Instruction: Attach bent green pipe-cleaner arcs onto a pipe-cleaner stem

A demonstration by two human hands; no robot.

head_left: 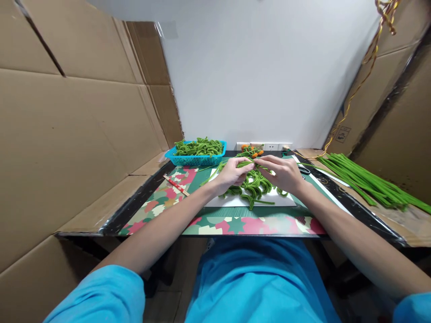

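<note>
Over the middle of the table, my left hand (235, 172) is closed in a pinch on green pipe cleaners, whose ends stick out to its left. My right hand (282, 172) meets it from the other side, thumb and fingertips pressed together at the same fuzzy stems. Exactly how the strands cross between the fingertips is too small to make out. Below both hands, a heap of curled green pipe cleaners (255, 185) lies on a white sheet (215, 202). Just behind the fingers is a bunch of orange fuzzy pieces with green stems (252, 151).
A blue basket (197, 160) full of bent green pieces stands back left. Straight green pipe cleaners (373, 181) lie at right, near scissors (304, 170). A red-wrapped stick (176, 185) lies left. Cardboard walls (77, 121) flank the table; a power strip (271, 146) sits behind.
</note>
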